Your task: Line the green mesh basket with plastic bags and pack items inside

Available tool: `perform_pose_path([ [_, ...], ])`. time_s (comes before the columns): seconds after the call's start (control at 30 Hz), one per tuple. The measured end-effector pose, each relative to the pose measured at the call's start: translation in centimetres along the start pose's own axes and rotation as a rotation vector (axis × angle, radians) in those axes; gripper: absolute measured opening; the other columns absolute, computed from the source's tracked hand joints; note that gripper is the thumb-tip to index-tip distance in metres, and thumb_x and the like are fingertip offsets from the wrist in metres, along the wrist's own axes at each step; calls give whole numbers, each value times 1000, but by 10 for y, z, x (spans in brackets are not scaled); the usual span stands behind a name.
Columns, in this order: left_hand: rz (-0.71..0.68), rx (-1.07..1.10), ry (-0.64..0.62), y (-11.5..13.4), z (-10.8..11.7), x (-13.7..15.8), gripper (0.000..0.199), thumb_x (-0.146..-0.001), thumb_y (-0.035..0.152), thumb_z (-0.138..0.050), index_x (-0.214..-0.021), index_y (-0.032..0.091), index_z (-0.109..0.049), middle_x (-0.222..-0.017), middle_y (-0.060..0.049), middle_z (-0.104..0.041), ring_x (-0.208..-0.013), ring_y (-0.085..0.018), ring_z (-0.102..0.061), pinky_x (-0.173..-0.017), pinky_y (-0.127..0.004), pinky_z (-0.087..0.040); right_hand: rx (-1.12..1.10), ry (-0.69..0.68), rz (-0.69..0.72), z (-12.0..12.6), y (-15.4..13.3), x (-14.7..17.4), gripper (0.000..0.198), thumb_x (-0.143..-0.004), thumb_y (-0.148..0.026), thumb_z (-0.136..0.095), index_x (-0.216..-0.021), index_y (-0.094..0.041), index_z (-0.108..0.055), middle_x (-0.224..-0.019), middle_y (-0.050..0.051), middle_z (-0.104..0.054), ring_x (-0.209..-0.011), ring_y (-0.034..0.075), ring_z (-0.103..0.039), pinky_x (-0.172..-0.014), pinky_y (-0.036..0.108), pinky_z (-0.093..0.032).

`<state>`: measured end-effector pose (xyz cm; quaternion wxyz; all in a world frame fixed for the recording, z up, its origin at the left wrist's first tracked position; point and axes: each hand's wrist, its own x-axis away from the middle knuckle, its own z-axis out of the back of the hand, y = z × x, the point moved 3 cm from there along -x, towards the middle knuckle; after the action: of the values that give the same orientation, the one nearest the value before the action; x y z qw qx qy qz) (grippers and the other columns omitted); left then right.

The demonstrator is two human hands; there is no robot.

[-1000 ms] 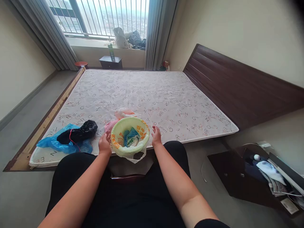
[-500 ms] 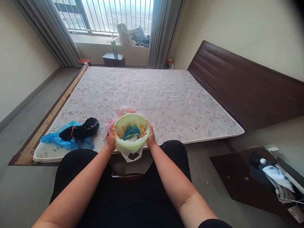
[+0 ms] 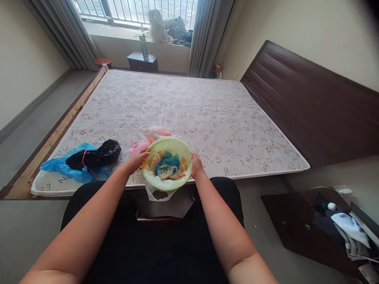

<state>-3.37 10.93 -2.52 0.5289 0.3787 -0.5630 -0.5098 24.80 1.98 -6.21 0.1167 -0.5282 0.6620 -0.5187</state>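
Observation:
Between my hands is a pale green trash bin (image 3: pixel 186 178), its open top tipped toward me. A white plastic bag with orange print (image 3: pixel 152 162) lines it, and one bag handle hangs outside at the front. Crumpled blue-green plastic (image 3: pixel 169 163) lies at the bottom. My left hand (image 3: pixel 138 161) grips the left side of the rim, and my right hand (image 3: pixel 197 165) grips the right side. Just behind the bin, a pink cloth (image 3: pixel 138 148) and a white-and-orange plastic bag (image 3: pixel 158 132) rest on the mattress (image 3: pixel 213 114).
A blue plastic bag (image 3: pixel 56 165) and a black plastic bag (image 3: pixel 96 157) lie at the mattress's near left corner. The dark headboard (image 3: pixel 308 94) rises at right. A nightstand (image 3: pixel 299 225) with cloths stands at lower right. Another small cabinet (image 3: pixel 142 62) is beneath the window.
The bin has tipped further toward me, showing more of its inside, and sits slightly further right and higher in view. Both hands keep their hold. The camera view has tilted down.

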Motion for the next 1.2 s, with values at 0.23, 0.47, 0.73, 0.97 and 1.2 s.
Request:
perform_pose_path([
  [0.23,-45,-91,51,-2,-8,-18,41,-75,33,-70,-112,17,-78,-128,-10,-69,-120,-32,-62,-110,-44,-48,75,-46,-29,-10,18,12,28,-80,-24,-60,-108,-24,-65,-89,0,-76,-79,22,-71,-75,35,-60],
  [0.47,-113,-242,71,-6,-8,-26,42,-78,31,-65,-116,18,-77,-128,-9,-71,-123,-30,-60,-114,-44,-44,185,-30,-15,-9,16,-1,20,-80,-22,-58,-97,-23,-68,-83,0,-76,-74,21,-69,-68,33,-58],
  [0.73,-39,-243,71,-2,-10,-21,42,-81,28,-63,-120,18,-74,-125,-9,-70,-116,-31,-63,-107,-44,-50,331,-17,24,-7,15,-9,27,-80,-21,-57,-104,-23,-69,-84,-1,-75,-71,20,-67,-63,31,-56],
  [0.97,-47,-320,117,-10,-2,-23,38,-80,26,-65,-116,18,-75,-123,-8,-70,-116,-32,-62,-110,-45,-47,313,9,46,-12,19,-6,25,-81,-25,-58,-104,-24,-68,-91,1,-76,-79,21,-70,-70,33,-59],
  [1.2,1,-315,121,-24,2,-23,50,-82,30,-66,-130,18,-73,-131,-12,-70,-125,-35,-59,-112,-48,-45,283,-14,15,-16,18,-1,29,-80,-22,-58,-108,-24,-67,-98,2,-77,-85,22,-72,-75,34,-60],
])
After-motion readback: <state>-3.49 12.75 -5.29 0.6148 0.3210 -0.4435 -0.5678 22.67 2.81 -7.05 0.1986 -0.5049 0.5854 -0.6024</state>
